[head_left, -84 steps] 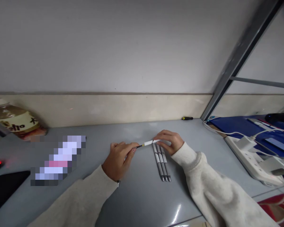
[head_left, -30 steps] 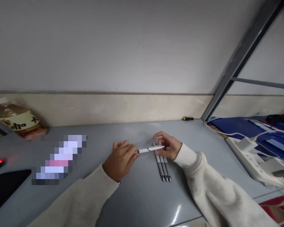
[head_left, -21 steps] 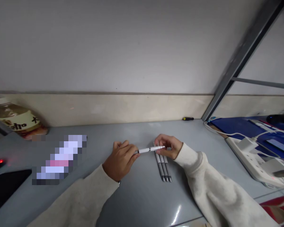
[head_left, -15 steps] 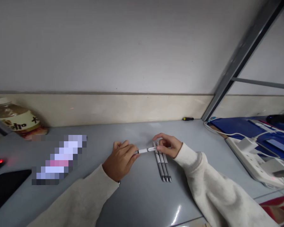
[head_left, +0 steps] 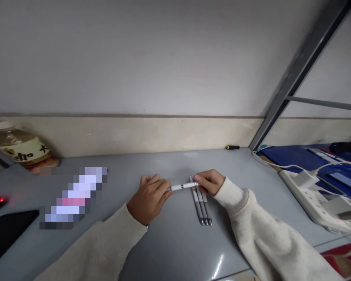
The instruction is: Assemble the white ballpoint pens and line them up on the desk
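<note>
left hand and right hand each gripped an end of one white pen above three pens on the grey desk

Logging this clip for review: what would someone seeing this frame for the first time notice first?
Dead centre, the left hand and right hand pinch opposite ends of a white pen just above the grey table. Right beneath it three matching pens lie side by side, tips toward the camera. At the far right a white power strip with tangled cables catches the eye, and a bottle lies at the far left.
</note>
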Action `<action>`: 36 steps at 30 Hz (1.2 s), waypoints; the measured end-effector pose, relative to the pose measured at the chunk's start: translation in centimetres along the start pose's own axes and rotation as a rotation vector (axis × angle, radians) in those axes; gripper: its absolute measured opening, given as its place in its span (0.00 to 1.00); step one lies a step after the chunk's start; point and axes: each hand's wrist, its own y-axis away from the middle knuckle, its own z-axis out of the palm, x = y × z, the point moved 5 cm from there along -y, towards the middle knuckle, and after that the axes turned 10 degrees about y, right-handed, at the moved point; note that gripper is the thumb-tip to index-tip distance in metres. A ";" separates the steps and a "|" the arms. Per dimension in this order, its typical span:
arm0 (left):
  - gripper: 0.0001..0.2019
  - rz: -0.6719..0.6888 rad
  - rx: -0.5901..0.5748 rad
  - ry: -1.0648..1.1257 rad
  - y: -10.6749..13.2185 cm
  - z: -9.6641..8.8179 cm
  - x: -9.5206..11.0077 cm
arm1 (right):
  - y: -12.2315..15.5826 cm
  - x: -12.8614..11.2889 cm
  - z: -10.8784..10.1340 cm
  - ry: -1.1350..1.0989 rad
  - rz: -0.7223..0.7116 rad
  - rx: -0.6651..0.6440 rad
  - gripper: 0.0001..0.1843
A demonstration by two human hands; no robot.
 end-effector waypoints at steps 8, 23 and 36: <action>0.13 0.016 -0.012 -0.008 0.0 0.1 0.1 | 0.0 -0.1 0.1 0.067 -0.009 -0.006 0.21; 0.17 0.008 0.043 -0.135 -0.2 -0.4 0.3 | 0.1 -1.6 0.7 0.304 -0.195 0.046 0.18; 0.15 0.005 0.081 -0.071 -0.1 -1.2 0.8 | -0.7 0.4 -1.5 -0.709 0.071 0.338 0.22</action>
